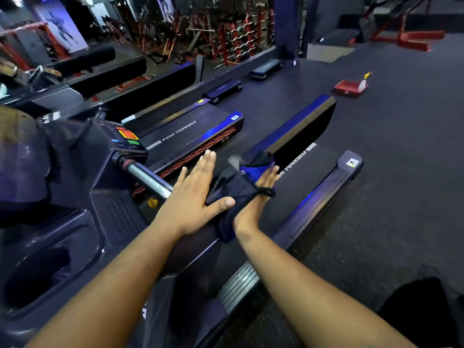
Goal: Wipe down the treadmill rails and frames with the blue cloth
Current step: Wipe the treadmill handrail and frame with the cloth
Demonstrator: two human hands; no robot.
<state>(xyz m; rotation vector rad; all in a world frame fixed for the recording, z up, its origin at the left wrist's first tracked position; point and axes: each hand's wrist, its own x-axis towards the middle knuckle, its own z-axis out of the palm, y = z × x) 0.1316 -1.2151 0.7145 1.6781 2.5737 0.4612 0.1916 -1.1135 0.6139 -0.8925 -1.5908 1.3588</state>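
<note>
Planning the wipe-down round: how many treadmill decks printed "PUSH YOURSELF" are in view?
2. The near treadmill deck lies under the hands, its lettering partly covered by the right hand and blue cloth. The second treadmill deck lies to its left. More may stand out of frame.

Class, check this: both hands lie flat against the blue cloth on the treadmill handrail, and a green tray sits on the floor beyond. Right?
Not quite. The tray is red, not green, as the head view shows. The rest stands: the left hand and right hand lie flat against the cloth.
</note>
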